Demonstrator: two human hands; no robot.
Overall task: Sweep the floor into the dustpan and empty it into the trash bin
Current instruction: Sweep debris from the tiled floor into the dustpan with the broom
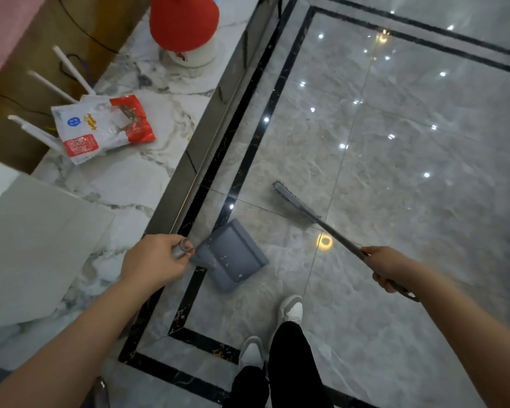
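On the floor, broom (296,206) gripped by right hand (387,265) lies right of dustpan (233,254), whose handle left hand (156,260) grips.

L hand (155,262) grips dustpan (233,254), R hand (387,265) broom (301,209)

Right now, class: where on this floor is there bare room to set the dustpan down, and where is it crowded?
Free: grey tiles right of the broom head. Crowded: the strip between black border, dustpan and shoes.
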